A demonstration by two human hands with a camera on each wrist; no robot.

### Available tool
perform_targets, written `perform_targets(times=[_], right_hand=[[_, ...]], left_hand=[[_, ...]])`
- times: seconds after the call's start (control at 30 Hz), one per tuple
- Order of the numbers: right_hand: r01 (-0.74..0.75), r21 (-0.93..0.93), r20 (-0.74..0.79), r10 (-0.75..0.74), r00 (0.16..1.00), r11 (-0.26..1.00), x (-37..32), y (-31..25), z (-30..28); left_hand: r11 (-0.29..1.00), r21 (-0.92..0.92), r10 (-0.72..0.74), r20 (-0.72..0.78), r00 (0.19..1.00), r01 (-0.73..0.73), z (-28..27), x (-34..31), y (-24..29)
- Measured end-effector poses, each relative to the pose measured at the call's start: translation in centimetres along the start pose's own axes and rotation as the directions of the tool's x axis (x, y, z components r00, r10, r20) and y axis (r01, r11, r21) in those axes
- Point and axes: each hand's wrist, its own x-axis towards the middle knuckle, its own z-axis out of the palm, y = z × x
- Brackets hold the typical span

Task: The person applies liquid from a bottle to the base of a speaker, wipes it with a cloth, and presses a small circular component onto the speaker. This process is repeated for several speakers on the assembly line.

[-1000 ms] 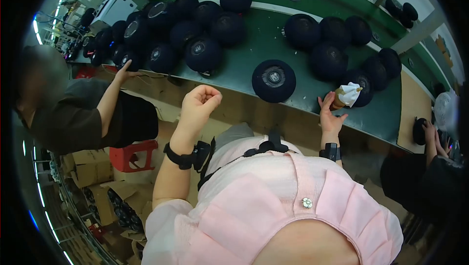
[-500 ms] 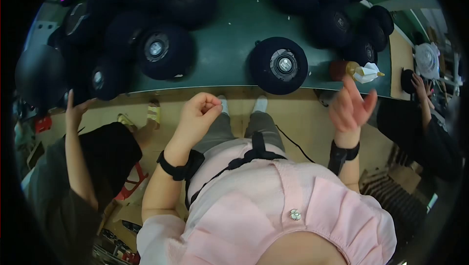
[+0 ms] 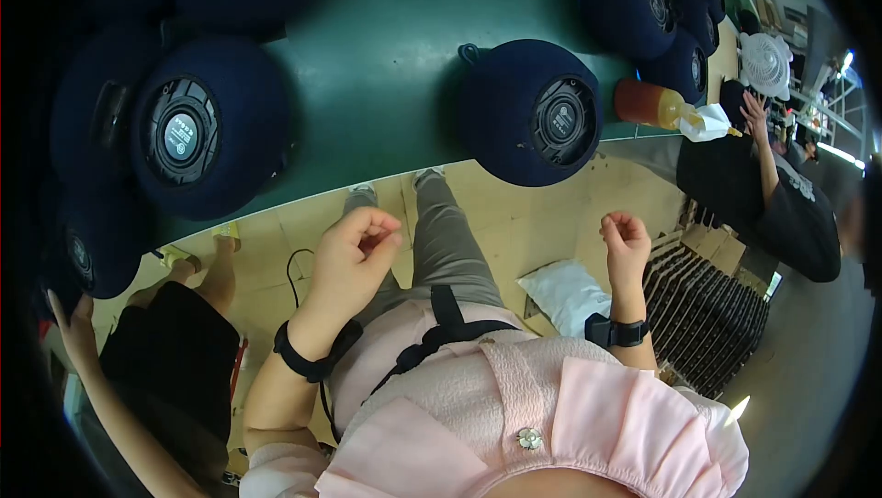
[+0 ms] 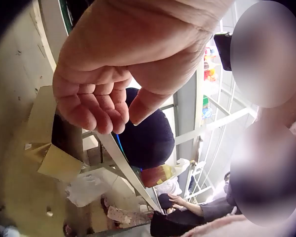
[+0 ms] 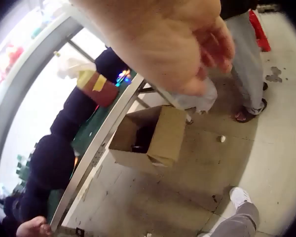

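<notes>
In the head view, my left hand hangs in front of the table edge with its fingers loosely curled and nothing in it. My right hand, also empty, floats farther right with fingers bent. Between them and beyond, a round navy fabric-covered speaker sits at the table's front edge, its recessed dark disc with a label tilted towards the right. To its right lies a bottle of amber liquid, with white tissue wrapped round its nozzle. Neither hand touches the speaker or the bottle.
More navy speakers crowd the left of the green table, with others at the back right. People work on both sides, one arm reaching in at left. An open carton and a white plastic bag are on the floor.
My right hand has left the bottle and drawn back towards my body; the bottle now lies on the table. The head view has tipped down and turned. The left hand stays loosely curled.
</notes>
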Motion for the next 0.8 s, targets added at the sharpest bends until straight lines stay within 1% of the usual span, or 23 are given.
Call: perform_targets(times=[0.03,0.07,0.1,0.13,0.17,0.2,0.27,0.3,0.33,0.37,0.4,0.47,0.5,0.53,0.57,0.6,0.67,0.7,0.73,0.8], right_hand=[[0.128,0.124,0.0,-0.129,0.992,0.984,-0.7,-3.2,1.2],[0.25,0.245,-0.017,-0.254,0.967,0.937,-1.3,-6.1,2.3],[0.252,0.242,-0.02,-0.255,0.967,0.937,-2.0,-8.6,3.1],[0.437,0.145,0.033,-0.446,0.894,0.888,-2.4,-10.9,3.9],[0.606,0.06,0.104,-0.609,0.786,0.793,-2.9,-12.1,4.3],[0.609,0.071,0.097,-0.614,0.784,0.79,-3.4,-12.7,4.5],[0.522,0.326,0.174,-0.593,0.786,0.788,-3.9,-14.5,5.6],[0.44,0.398,0.256,-0.558,0.79,0.805,-4.3,-15.3,5.3],[0.46,0.435,0.228,-0.589,0.775,0.774,-4.8,-15.7,4.9],[0.167,0.609,0.319,-0.433,0.843,0.775,-5.3,-16.0,4.6],[-0.131,0.726,0.446,-0.317,0.837,0.675,-5.6,-16.5,4.4],[-0.25,0.705,0.558,-0.302,0.772,0.664,-6.1,-17.0,4.3],[-0.258,0.728,0.578,-0.367,0.728,0.635,-6.3,-17.4,4.4],[-0.311,0.766,0.594,-0.436,0.676,0.563,-6.5,-18.3,4.4],[-0.359,0.755,0.627,-0.443,0.641,0.549,-6.9,-19.5,4.3],[-0.405,0.745,0.658,-0.487,0.574,0.529,-7.4,-21.2,4.0],[-0.457,0.731,0.682,-0.556,0.474,0.507,-8.1,-24.0,3.7],[-0.444,0.745,0.666,-0.596,0.449,0.498,-8.5,-25.5,3.6],[-0.458,0.754,0.637,-0.696,0.331,0.471,-8.9,-27.2,3.2],[-0.49,0.757,0.541,-0.836,0.097,0.433,-9.4,-29.9,2.7]], left_hand=[[1.0,0.02,-0.007,-0.016,1.0,0.007,-0.2,0.0,-0.2],[1.0,0.018,-0.005,-0.013,1.0,0.005,-0.2,-0.1,-0.3],[1.0,0.019,0.012,-0.043,0.999,-0.011,-0.2,-0.2,-0.4],[0.999,0.022,0.031,-0.075,0.997,-0.029,-0.3,-0.2,-0.4],[0.999,0.022,0.033,-0.075,0.997,-0.031,-0.1,-0.5,-0.5],[0.999,0.002,0.041,-0.087,0.995,-0.041,0.1,-0.8,-0.3],[0.997,0.02,0.078,-0.11,0.991,-0.077,-0.2,-1.1,1.0],[0.988,0.083,0.139,-0.086,0.987,-0.132,-0.7,-1.4,2.2],[0.971,0.147,0.201,-0.055,0.978,-0.191,-0.9,-1.7,3.7],[0.965,0.144,0.232,-0.07,0.97,-0.22,-1.0,-2.4,5.2],[0.95,0.155,0.286,-0.088,0.954,-0.27,-1.0,-3.0,6.8],[0.889,0.208,0.437,-0.114,0.892,-0.408,-1.6,-3.8,8.8],[0.845,0.241,0.513,-0.108,0.852,-0.478,-1.8,-4.5,10.7],[0.796,0.27,0.583,-0.097,0.807,-0.542,-1.9,-4.9,12.5],[0.795,0.16,0.605,-0.122,0.787,-0.586,-1.7,-5.5,14.0],[0.792,0.036,0.608,-0.141,0.781,-0.61,-1.5,-5.8,15.5],[0.705,0.13,0.708,-0.097,0.699,-0.697,-2.1,-6.2,18.0],[0.729,0.093,0.685,-0.099,0.722,-0.678,-2.1,-7.2,19.7],[0.71,0.123,0.705,-0.112,0.701,-0.694,-2.2,-7.7,20.9],[0.632,0.107,0.774,-0.129,0.619,-0.768,-2.5,-7.6,21.8]])
